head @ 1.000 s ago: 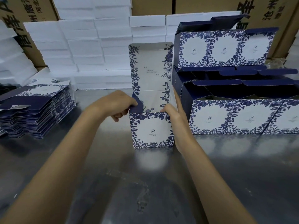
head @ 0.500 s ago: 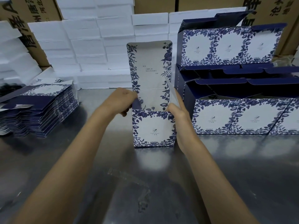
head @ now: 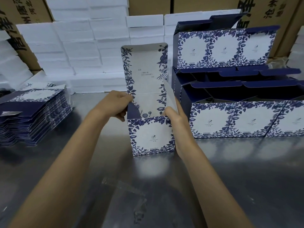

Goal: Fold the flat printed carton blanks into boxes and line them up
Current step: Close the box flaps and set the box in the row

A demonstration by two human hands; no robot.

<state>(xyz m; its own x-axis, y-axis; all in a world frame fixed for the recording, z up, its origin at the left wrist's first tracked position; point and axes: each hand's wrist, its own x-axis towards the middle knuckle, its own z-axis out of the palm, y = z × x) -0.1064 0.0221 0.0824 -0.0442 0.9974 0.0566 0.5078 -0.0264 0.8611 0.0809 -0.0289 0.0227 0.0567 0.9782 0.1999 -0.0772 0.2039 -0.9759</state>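
Since the earlier frames, my left hand has lifted the dark side flap higher, so it stands more upright at the box's left edge. My fingers are curled round that flap and pinch it near its top. My right hand has stayed at the box's right edge: thumb hooked over the front wall's top corner, forefinger straight along the pale right flap; I cannot tell for certain whether the hidden fingers grip the side wall.

The half-folded box stands upright on the steel table, between both wrists, with its lid raised straight up behind it.

Just right of it, finished boxes stand in a row, touching each other, with more rows behind and one row stacked on top. At far left, well apart, lies the stack of flat blanks. White foam blocks and brown shipping cartons line the back.
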